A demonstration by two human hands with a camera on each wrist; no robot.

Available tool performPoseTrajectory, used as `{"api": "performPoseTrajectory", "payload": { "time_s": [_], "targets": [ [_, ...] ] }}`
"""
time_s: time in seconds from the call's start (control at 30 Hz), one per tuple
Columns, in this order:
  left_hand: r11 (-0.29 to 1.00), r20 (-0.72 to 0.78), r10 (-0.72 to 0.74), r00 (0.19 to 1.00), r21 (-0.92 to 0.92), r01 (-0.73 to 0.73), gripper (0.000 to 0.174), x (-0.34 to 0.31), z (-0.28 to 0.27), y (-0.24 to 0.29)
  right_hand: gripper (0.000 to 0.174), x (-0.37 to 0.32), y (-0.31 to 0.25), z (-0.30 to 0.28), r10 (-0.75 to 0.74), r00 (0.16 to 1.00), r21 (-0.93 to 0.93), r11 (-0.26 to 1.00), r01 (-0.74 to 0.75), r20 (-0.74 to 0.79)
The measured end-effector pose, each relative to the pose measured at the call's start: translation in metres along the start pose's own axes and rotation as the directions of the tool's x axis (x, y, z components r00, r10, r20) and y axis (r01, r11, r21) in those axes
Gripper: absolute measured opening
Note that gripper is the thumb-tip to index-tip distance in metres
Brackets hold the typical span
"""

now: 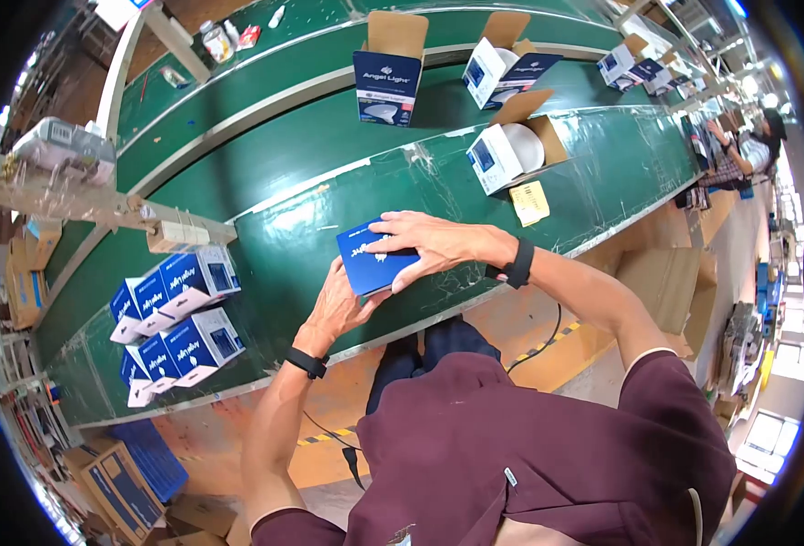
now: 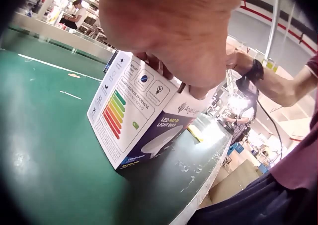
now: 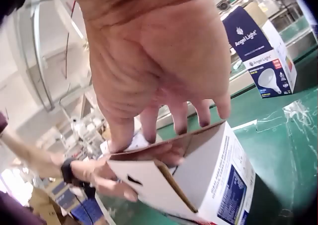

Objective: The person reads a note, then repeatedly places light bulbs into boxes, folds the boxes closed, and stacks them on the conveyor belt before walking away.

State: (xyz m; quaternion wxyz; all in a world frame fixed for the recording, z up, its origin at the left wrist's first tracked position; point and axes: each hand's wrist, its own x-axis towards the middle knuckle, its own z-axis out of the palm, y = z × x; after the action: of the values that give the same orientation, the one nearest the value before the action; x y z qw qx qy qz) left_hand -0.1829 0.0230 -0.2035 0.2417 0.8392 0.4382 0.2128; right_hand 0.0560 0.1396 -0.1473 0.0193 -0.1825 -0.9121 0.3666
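Observation:
A blue and white light bulb box [image 1: 375, 259] stands on the green bench between my two hands. The left wrist view shows the printed sides of this light bulb box [image 2: 131, 116], with an energy rating chart and "LED PAR 38 light bulb". My left hand [image 1: 336, 305] grips it at the corner nearest my body, its fingers by the upper edge. Over the blue top flap lies my right hand [image 1: 434, 244], fingers stretched out and thumb along the near edge. From the right wrist, a white flap [image 3: 154, 185] with a small hanger slot stands out from the box's top.
Two rows of closed boxes [image 1: 179, 350] stand at the left. Open-topped boxes [image 1: 388, 86] line the back, and one nearer open box [image 1: 502, 159] shows a white bulb. A yellow label [image 1: 529, 203] lies by it. Another person [image 1: 748, 150] sits at the far right.

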Motion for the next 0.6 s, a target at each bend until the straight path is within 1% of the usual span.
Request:
{"api": "performPoseTrajectory", "payload": {
  "time_s": [0.03,0.1,0.13,0.17,0.2,0.27,0.3,0.33,0.4,0.43,0.5,0.53,0.57,0.6],
  "targets": [
    [0.999,-0.055,-0.032,0.998,-0.031,0.03,0.042,-0.001,0.004,0.002,0.066,-0.001,0.003,0.002,0.001,1.0,0.018,1.0,-0.001,-0.003],
    [0.999,-0.069,-0.016,0.997,-0.032,0.013,0.043,-0.001,0.004,0.0,0.064,0.0,0.008,0.002,0.006,1.0,0.055,0.998,-0.005,-0.018],
    [0.999,-0.069,0.002,0.998,-0.032,-0.004,0.043,-0.001,0.004,0.0,0.056,0.0,0.009,0.001,-0.022,0.998,0.003,1.0,0.022,-0.051],
    [1.0,-0.053,0.016,0.998,0.01,-0.015,0.047,-0.003,0.007,-0.004,0.052,0.001,0.011,0.001,-0.049,0.994,0.054,0.997,0.055,-0.096],
    [1.0,-0.081,0.018,0.997,0.021,-0.016,0.048,-0.002,0.005,-0.002,0.049,0.002,0.016,0.003,-0.076,0.987,0.1,0.991,0.09,-0.142],
    [0.999,-0.141,0.012,0.99,0.039,-0.007,0.049,-0.004,0.004,0.006,0.042,-0.006,0.022,0.01,-0.122,0.976,0.051,0.99,0.133,-0.182],
    [0.981,-0.2,-0.18,0.963,-0.106,0.162,0.05,-0.008,0.008,0.016,0.039,-0.01,0.027,0.017,-0.152,0.968,0.025,0.987,0.16,-0.199],
    [0.973,-0.329,-0.218,0.919,-0.146,0.179,0.052,-0.018,0.019,0.02,0.035,-0.014,0.032,0.029,-0.1,0.958,0.232,0.958,0.165,-0.268],
    [0.953,-0.547,-0.292,0.784,-0.233,0.193,0.057,-0.036,0.046,0.025,0.029,-0.018,0.043,0.043,-0.058,0.962,0.364,0.918,0.157,-0.268],
    [0.918,-0.573,-0.387,0.722,-0.31,0.246,0.058,-0.04,0.056,0.028,0.03,-0.018,0.045,0.047,-0.051,0.978,0.355,0.927,0.121,-0.201],
    [0.948,-0.467,-0.317,0.825,-0.155,0.277,0.06,-0.04,0.06,0.028,0.032,-0.018,0.047,0.053,-0.027,0.997,0.33,0.943,0.048,-0.068],
    [0.958,-0.418,-0.281,0.864,-0.071,0.278,0.061,-0.034,0.058,0.026,0.034,-0.019,0.044,0.053,-0.047,0.997,0.315,0.947,0.063,-0.058],
    [0.949,-0.379,-0.314,0.87,-0.127,0.288,0.064,-0.035,0.063,0.017,0.036,-0.019,0.039,0.053,-0.073,0.996,0.298,0.951,0.083,-0.043],
    [0.954,-0.367,-0.298,0.882,-0.094,0.283,0.064,-0.035,0.061,0.013,0.038,-0.018,0.037,0.053,-0.098,0.995,0.283,0.953,0.103,-0.032]
  ]
}}
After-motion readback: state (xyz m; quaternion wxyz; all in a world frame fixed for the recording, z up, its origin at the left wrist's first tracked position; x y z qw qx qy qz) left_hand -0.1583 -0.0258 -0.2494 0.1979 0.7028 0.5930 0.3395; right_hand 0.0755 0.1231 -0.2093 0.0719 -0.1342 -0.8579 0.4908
